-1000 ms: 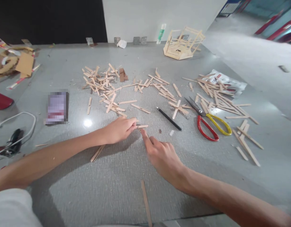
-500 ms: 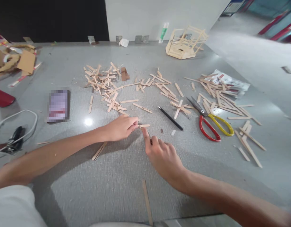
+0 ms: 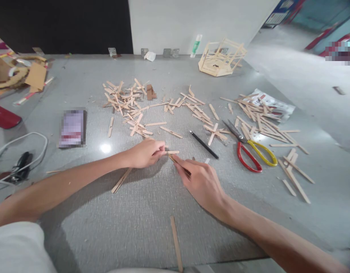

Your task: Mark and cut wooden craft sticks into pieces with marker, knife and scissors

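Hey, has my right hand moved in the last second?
Yes. The right hand has shifted a little rightward and forward, toward the near end of the black pen; its knuckles now reach the small white scrap by it.

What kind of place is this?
Probably a craft workspace: loose sticks, scissors, a glue tube and a half-built stick frame lie on a grey surface.
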{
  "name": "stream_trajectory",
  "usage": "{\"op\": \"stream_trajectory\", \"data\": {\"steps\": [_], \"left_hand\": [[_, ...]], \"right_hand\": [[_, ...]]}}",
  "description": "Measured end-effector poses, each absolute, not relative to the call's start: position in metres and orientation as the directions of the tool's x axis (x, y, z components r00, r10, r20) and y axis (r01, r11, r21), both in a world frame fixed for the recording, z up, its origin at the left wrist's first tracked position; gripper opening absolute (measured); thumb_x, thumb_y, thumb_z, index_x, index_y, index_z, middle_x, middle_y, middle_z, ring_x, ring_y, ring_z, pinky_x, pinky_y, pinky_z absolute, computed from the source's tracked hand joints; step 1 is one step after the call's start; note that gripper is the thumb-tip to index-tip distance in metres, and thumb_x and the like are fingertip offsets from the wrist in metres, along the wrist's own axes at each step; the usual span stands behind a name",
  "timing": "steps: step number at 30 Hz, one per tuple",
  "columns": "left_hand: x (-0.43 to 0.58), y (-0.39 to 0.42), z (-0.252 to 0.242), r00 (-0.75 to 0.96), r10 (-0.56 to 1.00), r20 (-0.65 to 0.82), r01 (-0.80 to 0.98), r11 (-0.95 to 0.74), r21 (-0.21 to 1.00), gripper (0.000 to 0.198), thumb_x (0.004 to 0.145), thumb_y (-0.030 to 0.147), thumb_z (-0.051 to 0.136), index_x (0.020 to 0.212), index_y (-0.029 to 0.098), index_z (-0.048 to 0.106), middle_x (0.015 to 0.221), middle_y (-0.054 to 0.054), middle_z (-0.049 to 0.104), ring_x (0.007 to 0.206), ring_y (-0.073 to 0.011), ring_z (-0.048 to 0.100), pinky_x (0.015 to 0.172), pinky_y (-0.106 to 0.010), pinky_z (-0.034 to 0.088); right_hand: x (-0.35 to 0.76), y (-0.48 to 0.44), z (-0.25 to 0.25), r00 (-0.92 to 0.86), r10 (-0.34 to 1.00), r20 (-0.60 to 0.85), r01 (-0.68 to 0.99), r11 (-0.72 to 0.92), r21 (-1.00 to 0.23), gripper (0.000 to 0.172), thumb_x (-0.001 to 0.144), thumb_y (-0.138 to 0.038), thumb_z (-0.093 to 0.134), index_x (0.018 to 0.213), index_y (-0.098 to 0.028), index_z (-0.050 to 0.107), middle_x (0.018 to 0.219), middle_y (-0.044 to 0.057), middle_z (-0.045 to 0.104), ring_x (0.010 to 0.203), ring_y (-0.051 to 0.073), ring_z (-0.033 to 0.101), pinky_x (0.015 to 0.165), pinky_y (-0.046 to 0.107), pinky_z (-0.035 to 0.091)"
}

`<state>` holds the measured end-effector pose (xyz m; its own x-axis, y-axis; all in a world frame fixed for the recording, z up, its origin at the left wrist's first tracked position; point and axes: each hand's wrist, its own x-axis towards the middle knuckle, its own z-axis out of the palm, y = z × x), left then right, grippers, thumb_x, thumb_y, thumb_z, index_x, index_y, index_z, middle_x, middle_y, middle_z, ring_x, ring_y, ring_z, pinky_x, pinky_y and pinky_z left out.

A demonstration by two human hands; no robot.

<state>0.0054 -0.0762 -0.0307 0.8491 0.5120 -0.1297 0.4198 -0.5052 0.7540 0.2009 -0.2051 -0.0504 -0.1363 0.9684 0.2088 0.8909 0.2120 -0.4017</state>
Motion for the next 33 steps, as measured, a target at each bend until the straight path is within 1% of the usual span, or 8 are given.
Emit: {"op": "stream_trajectory", "data": {"steps": [4,10,15,19,23,27,30,33], "left_hand": [[0.006,-0.076,-0.028,0.847,0.512,-0.143,0.428,-0.498,0.754,0.026,0.102,0.024,0.043,0.075,0.023,0.041,0.054,0.003,0.056,0.044,-0.0103,0.047,0.056,-0.026,0.032],[0.007,-0.077,-0.026,0.834,0.520,-0.186,0.464,-0.476,0.747,0.027,0.102,0.025,0.042,0.076,0.023,0.041,0.053,0.003,0.056,0.043,-0.0107,0.047,0.055,-0.026,0.032],[0.006,-0.077,-0.025,0.833,0.516,-0.200,0.466,-0.461,0.755,0.027,0.103,0.027,0.042,0.076,0.022,0.043,0.055,0.001,0.058,0.044,-0.0112,0.048,0.054,-0.026,0.033],[0.006,-0.077,-0.025,0.830,0.521,-0.200,0.472,-0.463,0.751,0.027,0.102,0.026,0.043,0.076,0.022,0.044,0.056,0.001,0.058,0.044,-0.0109,0.049,0.053,-0.026,0.033],[0.007,-0.076,-0.024,0.832,0.516,-0.206,0.478,-0.475,0.739,0.027,0.103,0.025,0.043,0.076,0.022,0.044,0.055,0.001,0.058,0.044,-0.0110,0.049,0.053,-0.026,0.034],[0.007,-0.077,-0.020,0.823,0.522,-0.225,0.486,-0.440,0.755,0.028,0.102,0.023,0.042,0.075,0.022,0.044,0.055,0.001,0.060,0.043,-0.0106,0.051,0.052,-0.025,0.037],[0.006,-0.079,-0.014,0.824,0.499,-0.268,0.471,-0.342,0.813,0.027,0.102,0.024,0.043,0.076,0.020,0.047,0.059,0.000,0.063,0.043,-0.0103,0.056,0.050,-0.023,0.042],[0.006,-0.086,-0.004,0.835,0.460,-0.301,0.415,-0.168,0.894,0.023,0.102,0.030,0.049,0.084,0.017,0.055,0.066,-0.001,0.068,0.045,-0.0096,0.059,0.048,-0.022,0.045]], "right_hand": [[0.199,-0.207,-0.050,-0.122,0.964,0.237,0.901,0.207,-0.381,0.040,0.107,-0.027,0.045,0.129,-0.016,0.076,0.070,0.005,0.074,0.058,0.014,0.062,0.056,0.026,0.039],[0.197,-0.211,-0.053,-0.158,0.949,0.273,0.956,0.217,-0.199,0.042,0.110,-0.029,0.041,0.131,-0.018,0.075,0.066,0.003,0.070,0.048,0.011,0.055,0.048,0.025,0.025],[0.200,-0.210,-0.056,-0.206,0.930,0.303,0.961,0.251,-0.117,0.039,0.110,-0.026,0.043,0.129,-0.018,0.076,0.063,0.001,0.066,0.047,0.010,0.052,0.048,0.026,0.026],[0.200,-0.211,-0.058,-0.263,0.916,0.303,0.959,0.283,-0.024,0.040,0.107,-0.016,0.043,0.132,-0.018,0.074,0.064,0.000,0.066,0.049,0.009,0.053,0.050,0.025,0.029],[0.199,-0.214,-0.058,-0.256,0.922,0.290,0.963,0.271,-0.013,0.040,0.104,-0.013,0.047,0.133,-0.016,0.073,0.062,0.000,0.066,0.046,0.010,0.051,0.048,0.027,0.026],[0.205,-0.216,-0.050,-0.189,0.920,0.343,0.960,0.247,-0.134,0.038,0.106,-0.020,0.047,0.130,-0.017,0.075,0.057,0.000,0.065,0.041,0.010,0.049,0.046,0.027,0.026],[0.214,-0.211,-0.039,-0.042,0.926,0.375,0.913,0.189,-0.362,0.037,0.106,-0.026,0.047,0.126,-0.014,0.075,0.063,0.002,0.069,0.047,0.010,0.053,0.052,0.025,0.038],[0.220,-0.204,-0.030,0.100,0.949,0.299,0.768,0.117,-0.630,0.034,0.103,-0.034,0.051,0.114,-0.012,0.075,0.066,0.001,0.067,0.049,0.010,0.051,0.054,0.024,0.044]]}}
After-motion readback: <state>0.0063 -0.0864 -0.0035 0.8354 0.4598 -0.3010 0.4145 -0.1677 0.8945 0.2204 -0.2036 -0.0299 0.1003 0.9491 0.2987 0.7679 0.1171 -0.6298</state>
